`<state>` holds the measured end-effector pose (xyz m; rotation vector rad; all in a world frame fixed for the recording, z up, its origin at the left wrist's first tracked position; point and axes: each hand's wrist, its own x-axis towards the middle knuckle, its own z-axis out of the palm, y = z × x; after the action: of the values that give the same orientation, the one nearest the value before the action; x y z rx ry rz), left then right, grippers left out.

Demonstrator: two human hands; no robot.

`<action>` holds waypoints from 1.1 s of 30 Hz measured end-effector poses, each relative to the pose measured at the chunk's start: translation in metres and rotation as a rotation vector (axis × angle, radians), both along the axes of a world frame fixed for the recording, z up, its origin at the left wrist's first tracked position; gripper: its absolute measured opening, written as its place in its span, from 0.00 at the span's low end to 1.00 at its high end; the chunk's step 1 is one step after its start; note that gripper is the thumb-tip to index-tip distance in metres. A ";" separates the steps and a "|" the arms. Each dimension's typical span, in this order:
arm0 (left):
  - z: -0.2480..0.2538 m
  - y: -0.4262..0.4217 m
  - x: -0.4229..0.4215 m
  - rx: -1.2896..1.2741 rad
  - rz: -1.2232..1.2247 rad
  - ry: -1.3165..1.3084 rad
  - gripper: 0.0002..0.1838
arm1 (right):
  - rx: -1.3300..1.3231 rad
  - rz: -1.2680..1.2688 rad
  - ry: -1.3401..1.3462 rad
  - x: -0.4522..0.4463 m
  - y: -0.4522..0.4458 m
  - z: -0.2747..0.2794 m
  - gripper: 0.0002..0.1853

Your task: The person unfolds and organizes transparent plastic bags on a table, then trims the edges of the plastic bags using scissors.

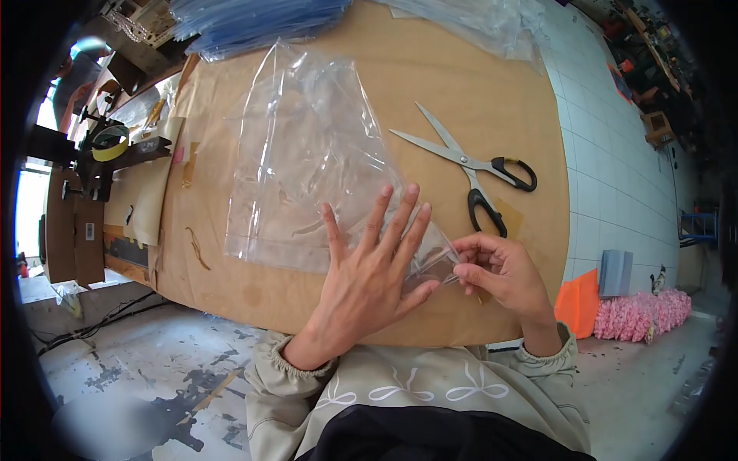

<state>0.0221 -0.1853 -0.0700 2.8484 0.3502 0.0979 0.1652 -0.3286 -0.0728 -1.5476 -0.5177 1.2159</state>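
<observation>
Clear plastic piece (307,154) lies on the brown-covered worktop (231,300), creased and shiny, mostly beyond the left hand and reaching away from the person. Its near right part runs under the left hand and on to the right hand.

Left hand (374,265): open, palm down, fingers spread and pointing away from the body, pressed flat over the near edge of the plastic. Grips nothing.

Right hand (500,276): mostly closed, thumb and index finger pinching the near right corner of the plastic, other fingers curled. Sits just beside the left thumb, not clearly touching it. The corner looks folded or doubled; layers can't be told apart.

Scissors (463,160), black handles, lie with blades open to the right of the plastic, handles toward the right hand, near but apart from it. Blue-tinted plastic stack (257,23) at the far left edge, more clear plastic sheets (492,23) at the far right. Yellow tape roll (110,144) on a black holder at left. Orange item (576,303) and pink bundle (642,315) off to the right, beyond the worktop.
</observation>
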 end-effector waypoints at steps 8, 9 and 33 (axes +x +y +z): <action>-0.029 -0.046 -0.001 0.069 0.180 -0.344 0.33 | -0.038 0.054 -0.158 -0.003 0.001 0.001 0.07; -0.034 -0.043 -0.002 0.017 0.183 -0.382 0.31 | -0.042 0.077 -0.221 -0.002 0.001 0.004 0.07; -0.037 -0.025 -0.017 -0.281 0.069 -0.402 0.22 | 0.146 -0.195 0.735 -0.024 -0.097 0.010 0.20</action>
<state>0.0050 -0.2108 -0.1067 2.4631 0.3434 0.5766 0.1409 -0.4257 -0.0625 -0.9058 0.0298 1.4431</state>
